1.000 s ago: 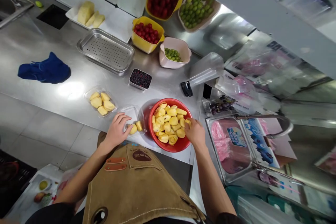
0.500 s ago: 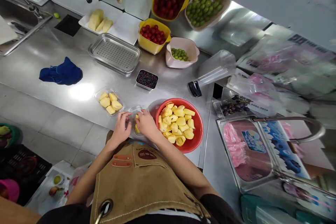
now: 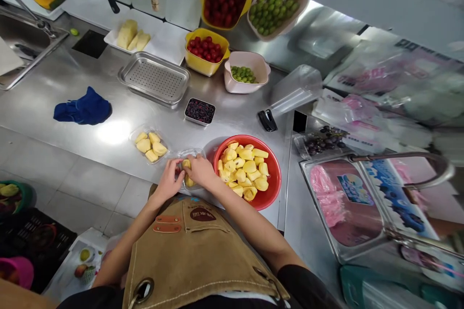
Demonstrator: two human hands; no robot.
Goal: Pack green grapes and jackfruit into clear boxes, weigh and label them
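Head view: the left hand [image 3: 167, 182] rests spread fingers against a clear plastic tray [image 3: 192, 152] on the steel table [image 3: 232, 120], while the right hand [image 3: 201, 172] pinches a yellow jackfruit chunk [image 3: 186, 164].

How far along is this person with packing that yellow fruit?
Done: one clear tub looks filled with yellow fruit pieces. In hand: the left hand and right hand are both at a second tub, which holds only a few pieces. Left to do: the red bowl holds a big heap of pieces that aren't packed.
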